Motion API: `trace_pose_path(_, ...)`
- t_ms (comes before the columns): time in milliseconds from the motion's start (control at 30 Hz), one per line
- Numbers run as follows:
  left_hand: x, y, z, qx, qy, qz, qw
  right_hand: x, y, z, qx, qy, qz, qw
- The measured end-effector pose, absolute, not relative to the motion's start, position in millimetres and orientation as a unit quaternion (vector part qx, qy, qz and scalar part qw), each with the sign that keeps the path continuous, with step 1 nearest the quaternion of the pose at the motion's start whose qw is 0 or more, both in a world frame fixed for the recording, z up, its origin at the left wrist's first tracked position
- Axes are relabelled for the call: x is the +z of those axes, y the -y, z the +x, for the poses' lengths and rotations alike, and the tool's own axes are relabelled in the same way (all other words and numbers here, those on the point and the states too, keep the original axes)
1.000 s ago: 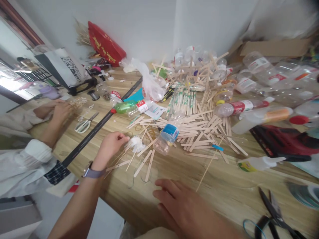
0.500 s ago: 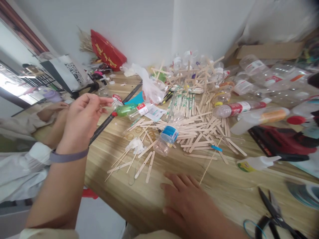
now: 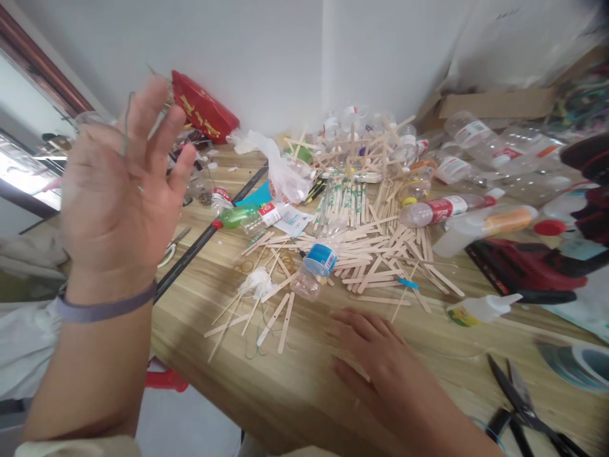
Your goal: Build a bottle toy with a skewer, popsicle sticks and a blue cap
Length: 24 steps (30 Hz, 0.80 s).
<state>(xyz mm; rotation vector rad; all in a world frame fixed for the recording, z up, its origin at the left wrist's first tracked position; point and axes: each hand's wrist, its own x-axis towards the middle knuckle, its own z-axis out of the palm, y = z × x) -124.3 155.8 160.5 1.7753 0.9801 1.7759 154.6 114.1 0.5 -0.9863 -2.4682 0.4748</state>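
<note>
My left hand (image 3: pixel 126 190), raised above the table at the left, is blurred. A thin dark green thread (image 3: pixel 127 124) shows at its thumb and index finger, which seem to pinch it; the other fingers are apart. My right hand (image 3: pixel 380 355) lies palm down over the tabletop with fingers stretched out, holding nothing. Ahead of it are loose wooden craft sticks (image 3: pixel 285 324) and a clear plastic bottle with a blue label (image 3: pixel 320 260). A thin stick with a blue piece (image 3: pixel 408 283) lies just beyond its fingertips.
Black-handled scissors (image 3: pixel 528 400) and a roll of tape (image 3: pixel 587 365) lie at the right, near a glue bottle (image 3: pixel 480 311) and a red power tool (image 3: pixel 533 270). Plastic bottles (image 3: pixel 442 208) crowd the back right. A green bottle (image 3: pixel 235 217) lies left of centre.
My left hand has risen and moved left, turning so that its palm shows and its fingers spread. My right hand has shifted slightly to the right. The view has moved a little.
</note>
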Motion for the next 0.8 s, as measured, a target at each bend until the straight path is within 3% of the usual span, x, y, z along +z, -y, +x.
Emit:
trace_pose_path(200,169.3,-140.3,-98.3,0.59,-0.359,0.688,0.222,1.0,-123.8,153.9,0.212,0.829,-0.389,0.341)
trace_pose_path(367,163.0,-130.8,-77.6,0.591,-0.375,0.654,0.288,22.7,-135.1,131.9,0.312,0.764,-0.368,0.429)
trace_pose_path(533,166.1,-133.6,-73.8,0.635,-0.417,0.576,0.301,21.1,-108.2,119.8,0.575,0.741,-0.216,0.27)
trace_pose_path(800,150.1,-177.3,-135.2,0.743,-0.37,0.51,0.227,-9.4,-81.8,139.5,0.524,0.775,-0.299,0.186)
